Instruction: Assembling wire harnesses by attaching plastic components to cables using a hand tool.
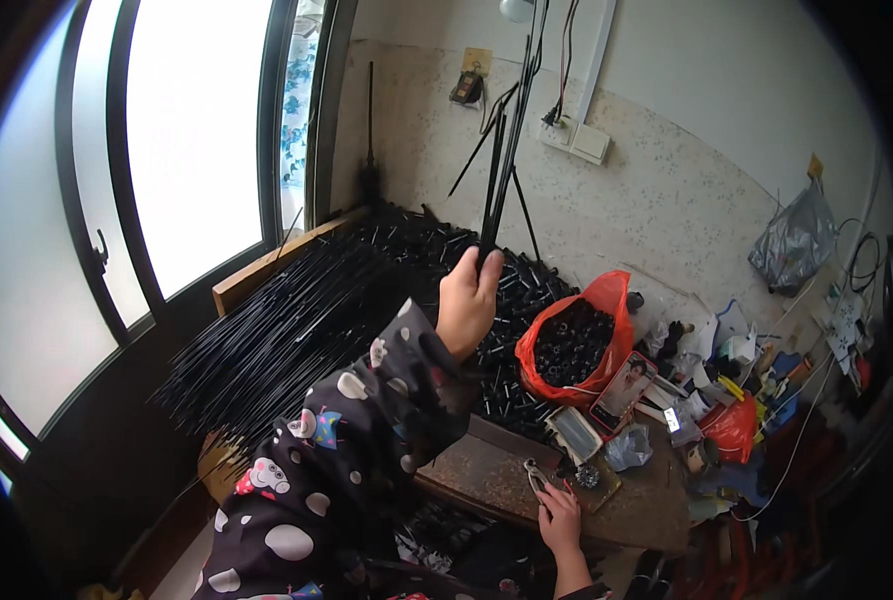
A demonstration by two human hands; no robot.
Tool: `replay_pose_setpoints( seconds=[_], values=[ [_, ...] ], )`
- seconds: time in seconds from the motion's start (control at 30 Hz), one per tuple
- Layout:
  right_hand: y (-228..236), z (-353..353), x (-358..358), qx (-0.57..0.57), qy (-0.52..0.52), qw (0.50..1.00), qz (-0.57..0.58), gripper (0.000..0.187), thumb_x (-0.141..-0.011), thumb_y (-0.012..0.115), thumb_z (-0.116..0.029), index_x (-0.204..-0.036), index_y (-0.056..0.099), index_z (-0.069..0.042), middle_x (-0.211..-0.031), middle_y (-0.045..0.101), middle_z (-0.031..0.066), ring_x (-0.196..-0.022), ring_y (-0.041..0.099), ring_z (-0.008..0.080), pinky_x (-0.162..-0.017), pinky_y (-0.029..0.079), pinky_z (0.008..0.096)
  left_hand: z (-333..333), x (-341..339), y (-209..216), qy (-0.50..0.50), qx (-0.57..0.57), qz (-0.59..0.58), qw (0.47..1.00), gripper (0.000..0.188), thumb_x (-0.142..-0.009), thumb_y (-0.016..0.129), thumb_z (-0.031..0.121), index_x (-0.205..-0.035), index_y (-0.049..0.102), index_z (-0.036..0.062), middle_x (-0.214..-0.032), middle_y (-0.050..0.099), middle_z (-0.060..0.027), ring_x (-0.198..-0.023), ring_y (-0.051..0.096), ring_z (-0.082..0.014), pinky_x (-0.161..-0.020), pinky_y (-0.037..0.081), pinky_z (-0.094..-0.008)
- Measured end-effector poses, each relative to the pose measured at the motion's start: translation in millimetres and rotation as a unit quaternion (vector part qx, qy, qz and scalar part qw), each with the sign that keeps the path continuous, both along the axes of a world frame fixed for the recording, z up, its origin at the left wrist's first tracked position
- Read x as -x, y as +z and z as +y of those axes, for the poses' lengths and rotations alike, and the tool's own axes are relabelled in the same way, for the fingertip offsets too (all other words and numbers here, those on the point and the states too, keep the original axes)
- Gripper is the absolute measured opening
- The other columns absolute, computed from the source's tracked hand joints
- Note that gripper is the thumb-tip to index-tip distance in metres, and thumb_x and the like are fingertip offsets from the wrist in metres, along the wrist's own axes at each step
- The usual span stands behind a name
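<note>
My left hand (467, 305) is raised in front of the wall, its fingers closed round several thin black rods (497, 185) that stand nearly upright, a few splaying outward. Lower right, my right hand (560, 518) rests at the worktable (487, 470) with its fingers round a pair of metal pliers (535, 474), jaws pointing away from me. Beyond the left hand lies a heap of short black parts (422, 235). A large bundle of long black rods (277, 320) lies beside my left sleeve.
A red plastic bag (625, 310) full of small black parts sits on the heap. Right of it are a phone (624, 388), a clear plastic bag (629, 448) and cluttered small items. A wooden board (242, 288) edges the heap under the window. A grey bag (795, 240) hangs on the wall.
</note>
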State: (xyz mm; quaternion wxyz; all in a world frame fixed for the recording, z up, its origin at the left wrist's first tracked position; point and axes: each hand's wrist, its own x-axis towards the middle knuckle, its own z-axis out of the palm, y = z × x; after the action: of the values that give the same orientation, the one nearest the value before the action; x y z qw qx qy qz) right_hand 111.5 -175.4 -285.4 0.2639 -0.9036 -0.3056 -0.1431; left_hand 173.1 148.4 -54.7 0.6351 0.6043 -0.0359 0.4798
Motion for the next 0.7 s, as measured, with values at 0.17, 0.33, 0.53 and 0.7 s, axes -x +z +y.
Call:
replay_pose_setpoints(
  seconds=[0.17,0.33,0.53,0.7],
  values=[
    [26,10,14,0.005,0.039,0.999,-0.037,0.024,-0.074,0.059,-0.005,-0.098,0.065,-0.007,-0.107,0.061,0.009,-0.102,0.054,0.0278,-0.087,0.043,0.0377,-29,15,-105,-0.116,0.004,0.097,0.988,0.021,-0.088,0.058,0.021,-0.075,0.052,0.0061,-0.055,0.045,0.0065,-0.044,0.037,-0.0015,-0.039,0.028,-0.0187],
    [108,99,42,-0.2,0.092,0.972,-0.086,0.042,-0.076,0.059,-0.003,-0.117,0.051,-0.002,-0.096,0.062,0.0176,-0.089,0.06,0.0315,-0.08,0.047,0.036,-75,40,-78,-0.263,0.154,0.051,0.951,0.017,-0.087,0.058,0.016,-0.101,0.055,0.0055,-0.066,0.048,0.0067,-0.057,0.042,-0.0018,-0.05,0.033,-0.0179],
    [91,121,39,-0.305,0.037,0.921,0.241,0.058,-0.076,0.062,-0.008,-0.128,0.039,-0.001,-0.085,0.058,0.0175,-0.074,0.059,0.0297,-0.061,0.047,0.036,-66,52,-55,-0.438,0.29,0.15,0.837,0.022,-0.091,0.051,0.02,-0.106,0.054,0.005,-0.072,0.055,-0.0001,-0.059,0.054,-0.0099,-0.058,0.045,-0.0227],
    [84,121,41,-0.176,0.009,0.984,0.023,0.045,-0.074,0.063,-0.009,-0.115,0.048,-0.001,-0.093,0.056,0.015,-0.082,0.056,0.031,-0.072,0.045,0.0366,-54,62,-64,-0.388,0.284,0.238,0.844,0.014,-0.086,0.06,0.017,-0.091,0.05,0.0079,-0.074,0.054,0.0012,-0.06,0.053,-0.0093,-0.056,0.047,-0.022]
  ],
)
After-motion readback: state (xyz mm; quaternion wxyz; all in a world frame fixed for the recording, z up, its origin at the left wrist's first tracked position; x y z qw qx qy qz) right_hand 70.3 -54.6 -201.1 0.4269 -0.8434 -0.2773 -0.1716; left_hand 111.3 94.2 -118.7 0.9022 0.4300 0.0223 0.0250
